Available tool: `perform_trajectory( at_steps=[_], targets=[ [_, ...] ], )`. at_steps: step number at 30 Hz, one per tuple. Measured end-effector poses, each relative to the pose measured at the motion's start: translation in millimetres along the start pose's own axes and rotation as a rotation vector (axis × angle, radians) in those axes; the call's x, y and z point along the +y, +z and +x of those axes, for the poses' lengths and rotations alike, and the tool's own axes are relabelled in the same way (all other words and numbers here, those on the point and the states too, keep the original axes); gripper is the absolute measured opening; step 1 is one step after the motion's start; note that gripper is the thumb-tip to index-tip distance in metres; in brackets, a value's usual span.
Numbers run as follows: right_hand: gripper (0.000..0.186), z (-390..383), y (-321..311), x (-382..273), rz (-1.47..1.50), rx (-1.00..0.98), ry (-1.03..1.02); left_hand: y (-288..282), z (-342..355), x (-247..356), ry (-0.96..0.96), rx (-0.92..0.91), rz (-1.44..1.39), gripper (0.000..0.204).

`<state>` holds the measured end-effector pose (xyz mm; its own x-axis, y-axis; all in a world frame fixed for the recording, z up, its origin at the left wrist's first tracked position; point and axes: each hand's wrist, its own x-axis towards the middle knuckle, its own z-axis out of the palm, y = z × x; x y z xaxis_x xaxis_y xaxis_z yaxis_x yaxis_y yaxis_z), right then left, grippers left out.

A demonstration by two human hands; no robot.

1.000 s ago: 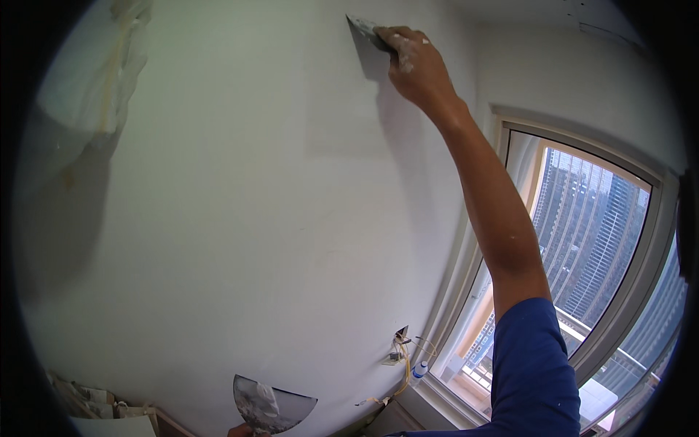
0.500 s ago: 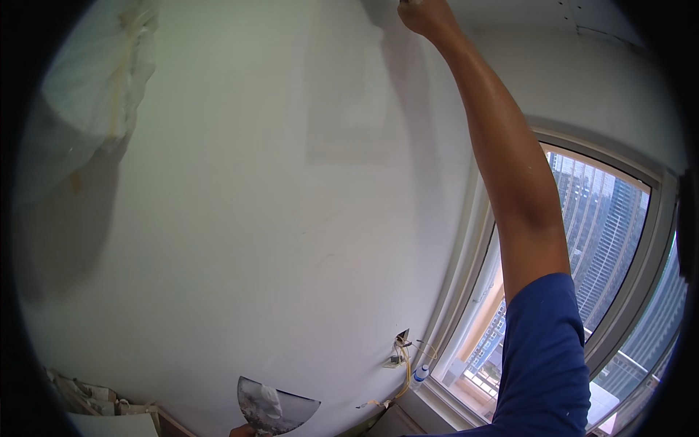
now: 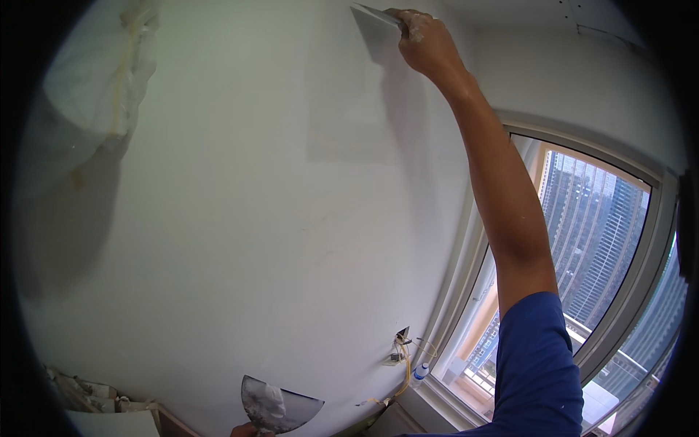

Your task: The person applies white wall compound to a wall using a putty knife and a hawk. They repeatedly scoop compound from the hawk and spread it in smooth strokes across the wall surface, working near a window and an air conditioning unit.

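High on the white wall [image 3: 240, 189], near the ceiling, my right hand [image 3: 422, 40] is closed on a flat steel trowel [image 3: 368, 29], smeared with white compound on the knuckles. The blade lies at or very near the wall, over a faintly darker, damp-looking patch. My left hand [image 3: 244, 430], mostly below the lower edge, grips a wide metal putty knife [image 3: 295, 406] held blade up, with a lump of white compound [image 3: 266, 397] on it.
Crumpled translucent plastic [image 3: 87, 102] hangs at upper left. Scraps and boards [image 3: 95, 393] lie at lower left. An open wall box [image 3: 402, 335] with yellow wires is near a water bottle [image 3: 420, 373] by the window frame [image 3: 451, 320], right. The ceiling [image 3: 531, 18] shows at upper right.
My right hand rose past the top edge half a second ago and has come back down with the trowel, now slightly higher than a second ago. The left hand's knife shifted slightly right.
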<state>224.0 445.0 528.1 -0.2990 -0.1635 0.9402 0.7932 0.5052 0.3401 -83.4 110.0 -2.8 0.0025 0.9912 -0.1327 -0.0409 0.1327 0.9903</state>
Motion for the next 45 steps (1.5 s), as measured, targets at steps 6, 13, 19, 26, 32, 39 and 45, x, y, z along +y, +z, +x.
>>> perform_trajectory(
  at_steps=[6, 13, 19, 26, 32, 39, 45],
  targets=[
    [0.044, 68, -2, 26, -0.048, -0.002, -0.004, -1, 6, -2, 0.025, -0.050, -0.025, 0.039],
    [0.044, 37, 9, 11, 0.062, -0.049, -0.010, 1, 1, 1, 0.021, -0.032, -0.065, 0.037],
    [0.043, -50, 13, -14, 0.071, 0.034, -0.044, 2, 3, 8, 0.049, -0.076, -0.045, 0.037],
    [0.048, -141, 11, -65, 0.124, 0.027, 0.026, 2, 3, 8, -0.012, -0.044, -0.005, 0.040],
    [0.041, -121, -24, -60, 0.208, -0.089, 0.050, 0, 0, 7, -0.004, -0.052, -0.028, 0.036],
    [0.038, 33, -21, 10, 0.059, 0.076, 0.106, 6, -6, 16, 0.002, -0.044, 0.004, 0.038],
    [0.044, 89, 19, 43, 0.015, 0.134, 0.003, 9, -3, 21, 0.020, -0.083, -0.013, 0.040]
  ],
)
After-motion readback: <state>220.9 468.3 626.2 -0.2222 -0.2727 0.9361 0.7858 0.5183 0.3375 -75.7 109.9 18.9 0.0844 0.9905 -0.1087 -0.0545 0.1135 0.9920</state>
